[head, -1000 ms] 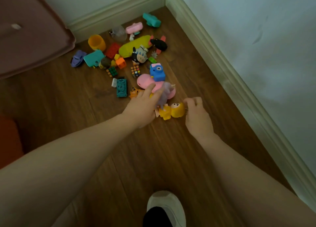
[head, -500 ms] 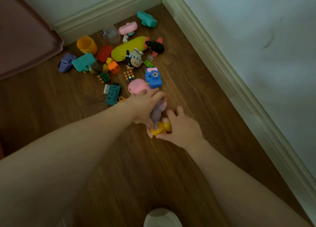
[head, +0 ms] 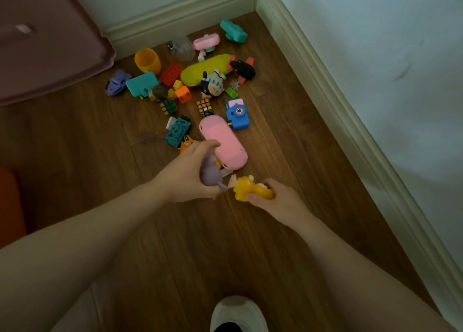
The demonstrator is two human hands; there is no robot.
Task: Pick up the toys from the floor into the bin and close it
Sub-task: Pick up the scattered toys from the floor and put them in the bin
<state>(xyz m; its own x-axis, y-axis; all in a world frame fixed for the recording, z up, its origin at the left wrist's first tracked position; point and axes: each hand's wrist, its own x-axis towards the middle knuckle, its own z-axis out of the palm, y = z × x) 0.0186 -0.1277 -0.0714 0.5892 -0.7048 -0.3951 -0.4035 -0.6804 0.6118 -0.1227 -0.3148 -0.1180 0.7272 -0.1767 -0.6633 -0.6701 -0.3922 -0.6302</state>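
Left hand (head: 190, 171) grips a purple toy (head: 210, 174), right hand (head: 270, 196) a yellow toy (head: 246, 189); the bin (head: 50, 56) lies up-left, nearer the left hand.

The toys lie scattered on the floor (head: 250, 244) in the corner where two walls meet, with the bin (head: 45, 46) at the far left of the pile. The toy camera (head: 237, 114) sits just right of the oval case (head: 223, 141), and two puzzle cubes (head: 204, 107) lie behind the case. The left hand (head: 190, 174) and right hand (head: 273, 199) are side by side in front of the pile, each holding a toy above the floor.
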